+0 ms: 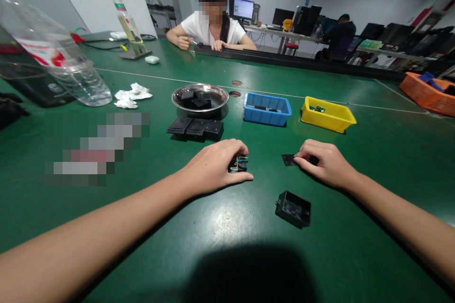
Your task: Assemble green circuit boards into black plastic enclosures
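My left hand (216, 163) curls over a small circuit board (239, 163) with pins and dark parts, holding it low at the table; its palm side is hidden. Further right, my right hand (329, 163) is closed on a flat black plastic plate (288, 159), whose left end shows past the fingertips. Between my forearms, nearer to me, an open black plastic box (294, 209) lies on the green table, apart from both hands. Several black plastic cases (195, 129) sit in a row just beyond my left hand.
A metal bowl (219, 100) of black cases, a blue bin (267, 114) and a yellow bin (329, 119) stand beyond my hands. Bottles (76, 73) and crumpled tissue (133, 94) are at left, an orange basket (426, 94) at far right. A person (213, 28) sits opposite.
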{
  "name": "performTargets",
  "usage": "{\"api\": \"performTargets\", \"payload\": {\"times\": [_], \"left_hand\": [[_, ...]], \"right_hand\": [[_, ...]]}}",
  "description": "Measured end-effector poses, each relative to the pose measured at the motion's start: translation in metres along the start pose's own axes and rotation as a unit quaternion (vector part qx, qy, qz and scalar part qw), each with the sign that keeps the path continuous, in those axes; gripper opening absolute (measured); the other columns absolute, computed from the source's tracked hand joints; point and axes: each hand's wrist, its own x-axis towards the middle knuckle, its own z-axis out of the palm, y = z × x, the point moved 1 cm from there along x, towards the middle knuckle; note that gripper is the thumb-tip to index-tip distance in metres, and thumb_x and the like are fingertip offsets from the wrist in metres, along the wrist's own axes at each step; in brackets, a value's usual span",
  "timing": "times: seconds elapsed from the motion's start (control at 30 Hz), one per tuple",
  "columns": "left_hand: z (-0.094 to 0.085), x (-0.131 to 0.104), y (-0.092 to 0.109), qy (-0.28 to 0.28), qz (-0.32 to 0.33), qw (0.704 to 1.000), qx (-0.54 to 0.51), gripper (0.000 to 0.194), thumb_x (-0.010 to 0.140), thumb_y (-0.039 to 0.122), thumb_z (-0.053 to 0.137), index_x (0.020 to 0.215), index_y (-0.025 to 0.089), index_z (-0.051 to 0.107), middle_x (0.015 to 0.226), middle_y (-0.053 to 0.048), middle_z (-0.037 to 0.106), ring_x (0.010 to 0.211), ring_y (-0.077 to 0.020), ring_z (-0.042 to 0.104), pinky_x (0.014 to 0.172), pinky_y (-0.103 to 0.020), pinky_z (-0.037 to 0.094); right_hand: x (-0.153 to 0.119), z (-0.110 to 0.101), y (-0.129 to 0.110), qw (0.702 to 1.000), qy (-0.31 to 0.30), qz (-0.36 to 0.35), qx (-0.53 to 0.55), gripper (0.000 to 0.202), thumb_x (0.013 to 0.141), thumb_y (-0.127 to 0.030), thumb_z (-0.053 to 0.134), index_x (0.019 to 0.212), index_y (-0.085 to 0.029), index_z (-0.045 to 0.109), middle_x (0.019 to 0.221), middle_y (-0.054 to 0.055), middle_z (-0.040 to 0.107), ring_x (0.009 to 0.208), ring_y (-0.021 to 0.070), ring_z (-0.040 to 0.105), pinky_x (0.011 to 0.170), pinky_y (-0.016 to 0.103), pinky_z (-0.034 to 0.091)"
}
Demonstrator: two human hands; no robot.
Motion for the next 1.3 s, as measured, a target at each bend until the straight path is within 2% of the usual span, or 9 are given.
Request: {"api": "performTargets", "payload": {"times": [0.1, 0.2, 0.33, 0.5, 0.73, 0.9, 1.0, 1.1, 1.3], "left_hand": [[-0.001, 0.0, -0.003, 0.0, 0.007, 1.0, 0.008, 0.036, 0.083, 0.048, 0.077, 0.101, 0.02, 0.063, 0.092, -0.003, 0.066, 0.082, -0.0214, 0.062, 0.075, -0.032, 0.046], [-0.001, 0.001, -0.004, 0.015, 0.015, 1.0, 0.001, 0.028, 0.086, 0.041, 0.073, 0.099, 0.02, 0.062, 0.091, -0.003, 0.065, 0.084, -0.0208, 0.062, 0.079, -0.033, 0.047], [-0.001, 0.002, -0.003, 0.023, 0.03, 0.999, -0.007, 0.025, 0.085, 0.036, 0.072, 0.1, 0.019, 0.062, 0.093, -0.004, 0.065, 0.085, -0.0207, 0.063, 0.081, -0.033, 0.049], [0.0, 0.003, 0.0, 0.036, 0.036, 0.999, 0.002, 0.02, 0.089, 0.028, 0.064, 0.106, 0.018, 0.064, 0.101, -0.007, 0.067, 0.088, -0.021, 0.064, 0.085, -0.035, 0.051], [0.004, 0.011, -0.003, 0.097, 0.014, 0.995, 0.0, 0.019, 0.089, 0.031, 0.067, 0.103, 0.019, 0.065, 0.103, -0.007, 0.069, 0.087, -0.0209, 0.065, 0.087, -0.036, 0.054], [0.006, 0.015, -0.005, 0.12, 0.004, 0.991, -0.064, 0.019, 0.085, 0.032, 0.072, 0.097, 0.018, 0.067, 0.108, -0.008, 0.068, 0.083, -0.0191, 0.067, 0.077, -0.032, 0.057], [0.007, 0.015, -0.001, 0.113, -0.006, 0.987, -0.11, 0.019, 0.087, 0.034, 0.07, 0.096, 0.017, 0.068, 0.107, -0.01, 0.07, 0.088, -0.022, 0.07, 0.081, -0.035, 0.059], [0.004, 0.014, 0.003, 0.078, -0.003, 0.993, -0.088, 0.02, 0.094, 0.03, 0.058, 0.103, 0.017, 0.071, 0.108, -0.01, 0.075, 0.102, -0.0259, 0.07, 0.098, -0.042, 0.055], [-0.003, 0.009, 0.005, -0.025, 0.098, 0.99, -0.095, 0.042, 0.1, 0.041, 0.048, 0.132, 0.018, 0.065, 0.143, -0.014, 0.063, 0.137, -0.0314, 0.056, 0.117, -0.049, 0.041]], "right_hand": [[-0.012, -0.009, 0.006, 0.998, 0.048, 0.025, -0.023, 0.02, 0.093, -0.022, 0.061, 0.073, -0.019, 0.062, 0.066, 0.004, 0.064, 0.059, 0.0161, 0.06, 0.057, 0.028, 0.046], [-0.022, -0.012, -0.012, 0.997, 0.074, -0.016, 0.012, 0.013, 0.093, -0.021, 0.059, 0.081, -0.02, 0.064, 0.064, 0.002, 0.061, 0.057, 0.0158, 0.058, 0.058, 0.029, 0.045], [-0.026, -0.005, -0.051, 0.988, 0.008, -0.105, 0.108, 0.028, 0.093, -0.043, 0.061, 0.106, -0.018, 0.064, 0.061, 0.0, 0.057, 0.054, 0.0167, 0.056, 0.054, 0.029, 0.044], [-0.013, 0.01, -0.069, 0.988, -0.017, -0.058, 0.141, 0.023, 0.092, -0.04, 0.062, 0.099, -0.018, 0.064, 0.066, 0.001, 0.063, 0.055, 0.0142, 0.058, 0.054, 0.025, 0.043], [0.026, 0.029, -0.057, 0.98, 0.025, 0.15, 0.13, 0.025, 0.098, -0.038, 0.053, 0.094, -0.017, 0.067, 0.066, 0.0, 0.065, 0.058, 0.0138, 0.057, 0.06, 0.026, 0.04], [0.036, 0.036, -0.058, 0.981, -0.002, 0.139, 0.139, 0.034, 0.091, -0.042, 0.062, 0.114, -0.017, 0.065, 0.075, 0.0, 0.067, 0.063, 0.0149, 0.057, 0.063, 0.027, 0.04], [0.036, 0.037, -0.059, 0.988, -0.02, 0.119, 0.099, 0.033, 0.083, -0.035, 0.071, 0.11, -0.017, 0.066, 0.087, 0.004, 0.069, 0.072, 0.0168, 0.06, 0.068, 0.028, 0.042], [0.036, 0.037, -0.059, 0.988, -0.017, 0.097, 0.117, 0.027, 0.082, -0.03, 0.072, 0.105, -0.018, 0.065, 0.085, 0.003, 0.068, 0.071, 0.0157, 0.059, 0.067, 0.027, 0.042], [0.033, 0.035, -0.057, 0.978, -0.018, 0.064, 0.198, 0.045, 0.083, -0.038, 0.077, 0.12, -0.02, 0.058, 0.085, -0.001, 0.066, 0.063, 0.0118, 0.056, 0.062, 0.024, 0.041]]}}
